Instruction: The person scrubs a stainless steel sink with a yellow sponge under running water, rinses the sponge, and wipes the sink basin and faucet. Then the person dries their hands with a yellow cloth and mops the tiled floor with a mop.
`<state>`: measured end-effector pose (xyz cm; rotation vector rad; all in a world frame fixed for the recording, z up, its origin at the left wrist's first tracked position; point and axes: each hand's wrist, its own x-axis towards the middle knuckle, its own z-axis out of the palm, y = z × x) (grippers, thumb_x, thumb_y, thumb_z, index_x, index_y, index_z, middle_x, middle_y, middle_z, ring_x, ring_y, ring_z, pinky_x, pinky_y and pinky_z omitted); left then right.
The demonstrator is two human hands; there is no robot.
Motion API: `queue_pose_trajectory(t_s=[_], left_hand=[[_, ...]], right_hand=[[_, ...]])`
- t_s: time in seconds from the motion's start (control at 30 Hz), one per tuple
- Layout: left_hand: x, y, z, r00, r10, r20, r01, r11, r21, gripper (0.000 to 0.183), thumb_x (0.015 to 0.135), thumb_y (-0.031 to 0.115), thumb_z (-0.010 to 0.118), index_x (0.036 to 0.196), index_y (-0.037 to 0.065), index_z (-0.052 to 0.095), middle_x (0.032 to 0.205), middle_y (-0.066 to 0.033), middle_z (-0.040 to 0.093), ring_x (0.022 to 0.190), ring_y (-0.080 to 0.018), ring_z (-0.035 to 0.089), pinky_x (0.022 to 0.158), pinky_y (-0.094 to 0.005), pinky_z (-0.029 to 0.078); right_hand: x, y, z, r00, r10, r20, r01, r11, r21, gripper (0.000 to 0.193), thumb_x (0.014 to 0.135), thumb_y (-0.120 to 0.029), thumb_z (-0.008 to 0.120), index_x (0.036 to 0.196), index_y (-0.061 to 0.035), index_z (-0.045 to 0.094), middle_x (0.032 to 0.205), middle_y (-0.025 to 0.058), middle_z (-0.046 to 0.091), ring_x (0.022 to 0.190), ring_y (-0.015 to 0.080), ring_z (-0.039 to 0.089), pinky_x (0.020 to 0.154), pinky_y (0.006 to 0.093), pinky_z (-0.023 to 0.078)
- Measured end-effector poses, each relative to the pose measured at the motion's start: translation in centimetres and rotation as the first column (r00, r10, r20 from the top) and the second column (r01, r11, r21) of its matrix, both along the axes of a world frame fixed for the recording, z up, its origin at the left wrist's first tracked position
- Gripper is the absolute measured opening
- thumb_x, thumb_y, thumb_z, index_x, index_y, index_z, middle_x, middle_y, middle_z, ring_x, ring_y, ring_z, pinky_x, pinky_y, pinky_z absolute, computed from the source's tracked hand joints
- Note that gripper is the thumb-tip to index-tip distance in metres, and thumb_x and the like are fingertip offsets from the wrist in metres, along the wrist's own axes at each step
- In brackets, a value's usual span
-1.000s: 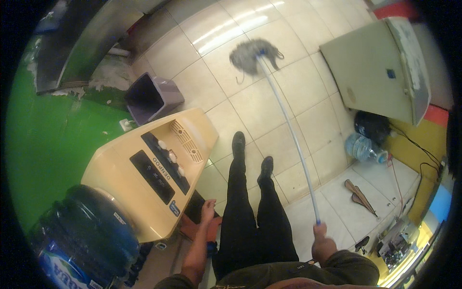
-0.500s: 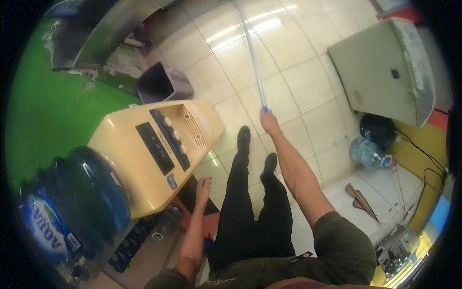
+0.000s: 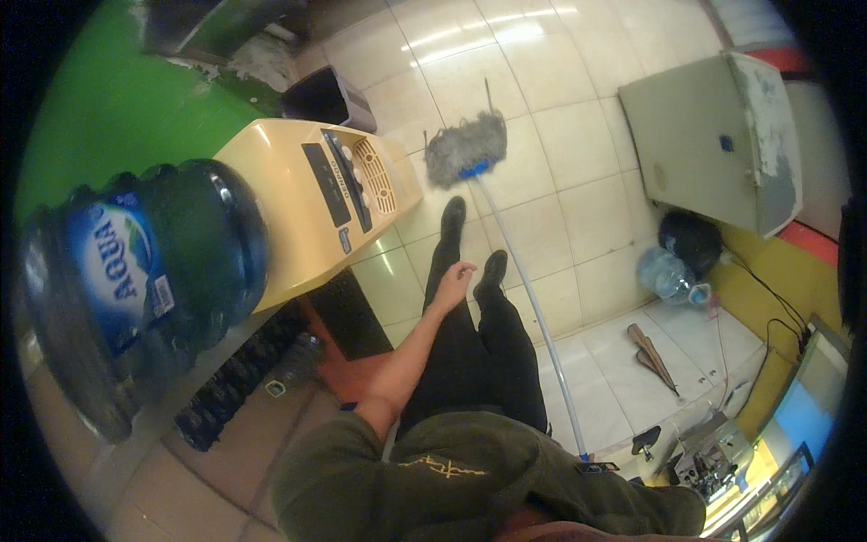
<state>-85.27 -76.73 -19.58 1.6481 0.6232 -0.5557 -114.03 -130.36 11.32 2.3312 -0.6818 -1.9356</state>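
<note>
A mop with a shaggy grey head [image 3: 465,149] and a blue socket lies on the tiled floor just beyond my feet. Its long pale pole [image 3: 533,312] slants back past my right leg to my right hip. My right hand is out of view, so its grip on the pole is hidden. My left hand [image 3: 454,287] hovers over my legs, left of the pole and apart from it. Nothing shows in its loosely bent, parted fingers.
On my left stands a cream water dispenser [image 3: 293,181] topped by a large blue water bottle [image 3: 199,244]. A grey bin [image 3: 348,104] is behind it. To the right are a pale cabinet [image 3: 695,144], a clear bottle [image 3: 666,275], a folded umbrella [image 3: 652,357] and a small metal machine [image 3: 713,456].
The mop has been drawn back toward me, bringing its grey head into view. My right hand, earlier gripping the pole ahead of me, has left the picture. My left hand has moved right and forward.
</note>
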Motion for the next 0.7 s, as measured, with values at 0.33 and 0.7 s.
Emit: queue_pose_trajectory(t_s=[0.33,0.7], left_hand=[[-2.2,9.0,3.5,0.997,0.051,-0.052,-0.039,0.977,0.21,0.032,0.102,0.027,0.052,0.119,0.003,0.068,0.114,-0.0171,0.071,0.107,-0.0308,0.068,0.095,-0.0402,0.051],[5.6,7.8,7.5,0.988,-0.125,0.088,0.104,0.971,0.214,0.031,0.102,0.025,0.054,0.121,0.003,0.066,0.116,-0.0143,0.071,0.108,-0.0269,0.068,0.096,-0.0381,0.052]], right_hand=[[18.2,12.0,-19.8,0.914,-0.072,0.4,-0.049,0.957,0.284,0.066,0.102,-0.059,0.043,0.122,0.0021,0.057,0.104,0.0329,0.067,0.102,0.0509,0.064,0.086,0.0589,0.049],[48.9,43.1,-26.0,0.757,-0.167,0.632,-0.246,0.823,0.512,0.051,0.103,-0.047,0.043,0.131,-0.0056,0.052,0.109,0.0318,0.069,0.106,0.0507,0.065,0.091,0.059,0.05]])
